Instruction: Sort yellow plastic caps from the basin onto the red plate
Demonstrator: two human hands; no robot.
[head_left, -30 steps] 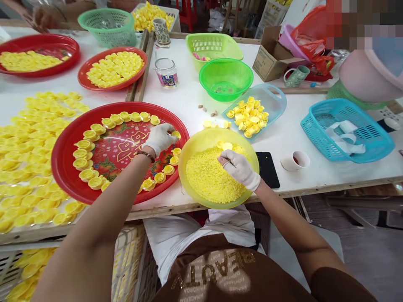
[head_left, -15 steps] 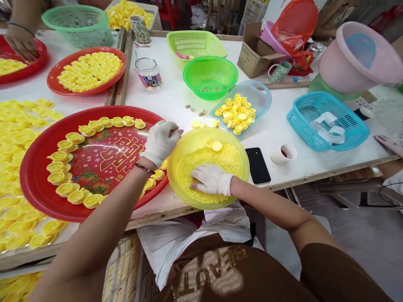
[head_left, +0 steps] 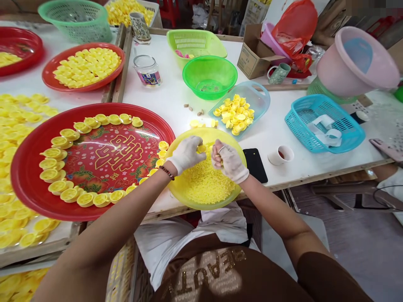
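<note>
My left hand [head_left: 189,154], in a white glove with bare fingertips, is over the left side of a yellow bowl [head_left: 175,184]. Its fingers close on a small yellow plastic cup [head_left: 202,148]. Facing it, my gloved right hand [head_left: 229,162] is curled shut above the bowl, with bits of yellow showing between the fingers. Loose yellow pellets [head_left: 210,186] fill the bottom of the bowl. Left of the bowl lies a big red tray [head_left: 25,167], with similar yellow cups [head_left: 85,199] set in a ring along its inner edge. My left forearm covers part of the tray's near side.
A blue scoop-shaped tray [head_left: 262,100] of yellow cups sits behind the bowl, near a green bowl [head_left: 210,75]. A black phone [head_left: 256,165], paper cup [head_left: 281,156] and blue basket [head_left: 325,126] stand to the right. A glass jar [head_left: 147,70] is farther back.
My left hand has moved right from the tray's edge to over the bowl and has taken a yellow cup. My right hand has risen out of the pellets and closed. The other person's hand has left view.
</note>
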